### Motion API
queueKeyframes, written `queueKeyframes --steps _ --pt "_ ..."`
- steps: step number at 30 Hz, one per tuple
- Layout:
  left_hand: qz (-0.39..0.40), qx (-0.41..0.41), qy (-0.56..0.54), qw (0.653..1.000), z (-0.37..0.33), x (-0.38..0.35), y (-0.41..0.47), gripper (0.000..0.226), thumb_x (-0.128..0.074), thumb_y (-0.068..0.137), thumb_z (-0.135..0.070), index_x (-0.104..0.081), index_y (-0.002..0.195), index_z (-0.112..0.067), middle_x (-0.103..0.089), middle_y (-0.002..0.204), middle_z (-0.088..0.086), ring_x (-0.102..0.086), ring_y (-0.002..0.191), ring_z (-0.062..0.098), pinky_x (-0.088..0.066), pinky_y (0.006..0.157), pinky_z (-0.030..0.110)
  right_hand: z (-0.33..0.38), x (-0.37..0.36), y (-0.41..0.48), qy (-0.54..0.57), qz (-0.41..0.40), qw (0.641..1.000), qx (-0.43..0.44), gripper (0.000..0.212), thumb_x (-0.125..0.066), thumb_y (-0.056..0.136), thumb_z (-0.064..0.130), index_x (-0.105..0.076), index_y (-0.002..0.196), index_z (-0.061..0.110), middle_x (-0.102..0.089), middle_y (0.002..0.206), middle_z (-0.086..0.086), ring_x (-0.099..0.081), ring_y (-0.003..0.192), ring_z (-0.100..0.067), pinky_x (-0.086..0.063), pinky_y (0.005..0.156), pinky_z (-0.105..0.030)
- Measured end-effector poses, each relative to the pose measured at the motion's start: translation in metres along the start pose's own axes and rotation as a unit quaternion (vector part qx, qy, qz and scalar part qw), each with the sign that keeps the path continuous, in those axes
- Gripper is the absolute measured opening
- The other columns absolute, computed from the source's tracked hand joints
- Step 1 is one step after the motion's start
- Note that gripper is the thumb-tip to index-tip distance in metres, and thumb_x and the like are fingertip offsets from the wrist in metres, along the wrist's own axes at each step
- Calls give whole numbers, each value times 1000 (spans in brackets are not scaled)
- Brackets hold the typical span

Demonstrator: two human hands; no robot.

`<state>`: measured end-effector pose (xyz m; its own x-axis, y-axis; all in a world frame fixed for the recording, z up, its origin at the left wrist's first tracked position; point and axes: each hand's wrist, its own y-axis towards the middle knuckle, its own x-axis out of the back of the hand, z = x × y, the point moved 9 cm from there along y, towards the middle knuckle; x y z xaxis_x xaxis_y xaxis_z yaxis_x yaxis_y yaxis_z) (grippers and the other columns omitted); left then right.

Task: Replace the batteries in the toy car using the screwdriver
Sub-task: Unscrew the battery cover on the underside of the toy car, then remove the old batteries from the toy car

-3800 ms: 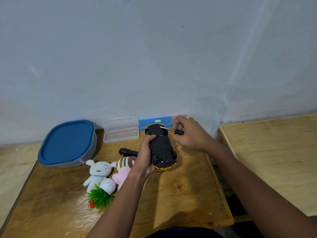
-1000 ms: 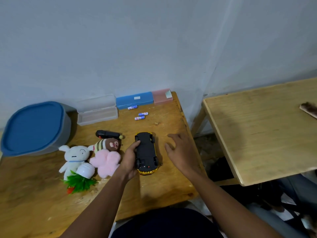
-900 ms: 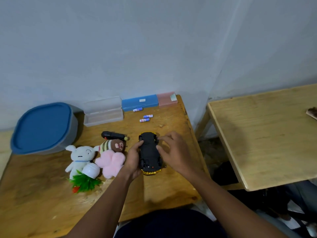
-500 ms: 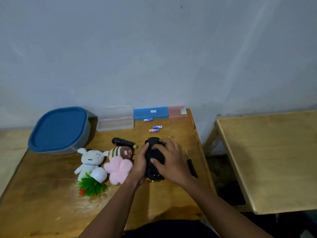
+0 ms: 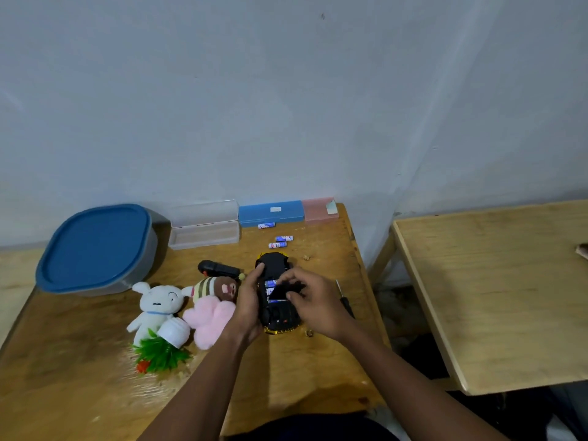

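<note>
The toy car (image 5: 274, 268) lies upside down on the wooden table (image 5: 95, 393), black underside up, yellow body showing at its ends. My left hand (image 5: 247, 302) grips its left side. My right hand (image 5: 313, 305) holds the black battery cover (image 5: 280, 291), tilted up over the compartment, where blue batteries (image 5: 271, 283) show. The small black screwdriver (image 5: 345, 302) rests on the table just right of my right hand. Three loose blue batteries (image 5: 280, 241) lie behind the car.
Plush toys (image 5: 157, 303) and a small green plant (image 5: 159, 353) sit left of the car, with a black object (image 5: 216, 268) behind them. A blue-lidded container (image 5: 95, 248) and clear, blue and pink cases (image 5: 270, 211) line the wall. A second table (image 5: 496, 291) stands to the right.
The screwdriver has left my right hand and now lies on the table. My right hand came back to the car and lifted the battery cover, baring the batteries inside.
</note>
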<state>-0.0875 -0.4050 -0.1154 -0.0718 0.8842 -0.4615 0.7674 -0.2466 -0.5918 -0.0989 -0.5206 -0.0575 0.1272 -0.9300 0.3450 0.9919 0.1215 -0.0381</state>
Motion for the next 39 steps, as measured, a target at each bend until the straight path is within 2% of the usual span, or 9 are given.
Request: queueKeyframes --steps 6,10,13,17,24,28,32,35,39 --pt "-44 20 14 999 4 22 3 36 -47 101 -30 -66 111 -1 -73 86 16 -71 68 28 -60 63 34 -24 16 4 82 -83 992 -53 45 -59 91 -2 -66 108 40 -68 113 10 -64 103 -2 -56 84 -23" --pt "-80 -10 31 996 0 41 6 28 -51 103 -23 -62 120 -4 -75 90 13 -73 73 26 -61 70 40 -74 21 -9 50 -152 975 -154 39 -67 84 0 -58 100 34 -64 110 2 -63 101 -9 -51 73 -22" --pt "-70 -7 38 997 0 44 3 21 -50 103 -18 -63 117 -8 -74 89 11 -72 76 27 -57 81 47 -105 2 -22 -35 -85 973 -210 33 -69 86 4 -59 101 32 -61 101 2 -62 95 -15 -51 72 -27" --pt "-74 22 40 996 9 51 0 30 -52 102 -22 -64 123 -5 -74 98 14 -70 86 30 -53 93 53 -112 -6 -26 -103 -85 971 -198 33 -70 87 9 -66 117 21 -63 103 1 -63 99 -19 -50 79 -26" --pt "-74 28 54 995 16 56 -4 38 -51 102 -24 -57 136 -8 -71 112 17 -70 92 33 -58 88 52 -97 -6 -27 -237 -105 955 -144 37 -69 89 14 -62 125 14 -61 122 -3 -57 111 -19 -49 90 -29" --pt "-68 28 59 996 18 55 -7 35 -51 102 -22 -56 135 -11 -72 109 16 -71 91 32 -58 86 51 -96 -7 -33 -253 -122 949 -145 29 -67 91 16 -64 120 15 -58 119 -3 -58 107 -20 -51 86 -33" --pt "-60 32 57 996 20 54 -6 36 -52 101 -24 -58 133 -9 -72 112 16 -70 94 33 -54 95 55 -94 -6 -37 -240 -139 950 -145 26 -66 92 21 -64 118 18 -58 116 -1 -59 102 -19 -51 81 -31" --pt "-55 38 49 997 21 52 -6 34 -51 102 -26 -61 128 -7 -73 108 16 -70 93 33 -50 100 57 -81 -4 -35 -189 -157 961 -128 22 -66 92 29 -67 113 24 -60 110 5 -61 90 -11 -50 73 -25" --pt "-40 23 45 998 16 42 -6 34 -45 104 -28 -65 123 -6 -75 106 16 -71 92 33 -53 94 52 -42 1 -26 -143 -186 969 -73 16 -70 89 29 -71 105 26 -63 98 12 -59 74 -3 -52 67 -26"
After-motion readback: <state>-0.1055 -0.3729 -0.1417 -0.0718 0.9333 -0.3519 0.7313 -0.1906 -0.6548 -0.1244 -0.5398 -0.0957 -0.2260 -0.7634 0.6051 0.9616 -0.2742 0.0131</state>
